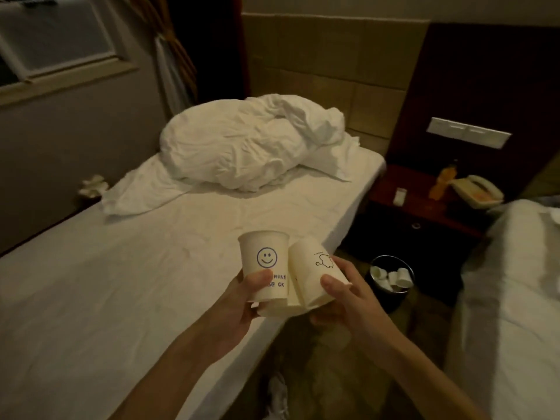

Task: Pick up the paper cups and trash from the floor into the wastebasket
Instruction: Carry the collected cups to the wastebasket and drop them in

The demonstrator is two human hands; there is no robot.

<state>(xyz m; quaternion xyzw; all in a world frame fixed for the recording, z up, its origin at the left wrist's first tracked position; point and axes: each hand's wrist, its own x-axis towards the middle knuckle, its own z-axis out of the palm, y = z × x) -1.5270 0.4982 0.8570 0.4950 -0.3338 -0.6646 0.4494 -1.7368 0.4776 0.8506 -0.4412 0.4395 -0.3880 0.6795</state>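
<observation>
Gripping a cream paper cup (263,262) upright, the left hand (242,307) curls round its lower part, with the thumb laid across the front. The cup carries a blue smiley face, and below it blue lettering that the thumb partly hides. Touching its right side is a second paper cup (312,277) of the same cream colour, tilted and marked with a small dark line drawing. The right hand (348,298) clasps it from the right, thumb on the front. More cream cup edges show beneath the two, between the hands; how many cannot be told.

Both cups hang in the air over the near edge of a bed (121,283) with a white sheet. To the right of the hands, on the floor, stands a dark round wastebasket (391,300) already holding several white cups and scraps. A pale crumpled thing (278,392) lies on the floor near the bottom of the view. A rumpled white duvet (242,147) is heaped at the bed's head. Beyond the basket, a dark nightstand (424,204) bears a telephone (478,190) and an orange bottle (443,181).
</observation>
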